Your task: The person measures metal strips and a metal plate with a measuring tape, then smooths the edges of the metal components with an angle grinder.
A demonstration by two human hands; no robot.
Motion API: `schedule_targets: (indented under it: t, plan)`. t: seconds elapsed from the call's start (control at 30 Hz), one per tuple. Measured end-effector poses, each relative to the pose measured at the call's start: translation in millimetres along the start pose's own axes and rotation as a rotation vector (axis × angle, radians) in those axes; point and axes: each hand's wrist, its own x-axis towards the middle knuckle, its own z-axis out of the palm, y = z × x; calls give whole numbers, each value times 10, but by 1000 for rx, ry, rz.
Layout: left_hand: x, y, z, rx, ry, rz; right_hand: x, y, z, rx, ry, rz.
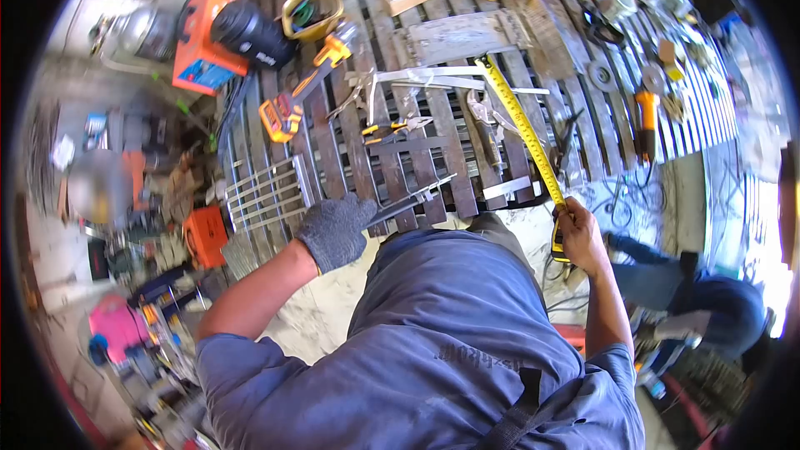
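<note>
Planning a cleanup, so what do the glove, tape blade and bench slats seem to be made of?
Glove: gray knit fabric, by its fuzzy, speckled surface. Tape blade: probably thin coated metal; it's glossy yellow, marked and runs straight. Slats: worn, patchy brown, perhaps rusty metal, possibly wood.

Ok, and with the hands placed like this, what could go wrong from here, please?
The yellow tape measure is pulled out far across the slatted bench; if its far end is not held, it may snap back, and its edge could cut the bare right hand.

The locking pliers lie close beside the blade and might deflect it.

The cord of the orange angle grinder hangs off the bench and could get snagged.
</note>
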Motion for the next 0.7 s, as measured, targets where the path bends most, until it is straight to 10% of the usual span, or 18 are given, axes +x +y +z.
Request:
schedule_targets:
  t: [0.4, 0.7]
  plan:
    - [175, -194, 52, -119, -141, 305, -1581, 17, 1557, 32, 486, 408]
    - [491, -223, 87, -300, -152, 416, -2196, -374, 2215, -20, 510, 341]
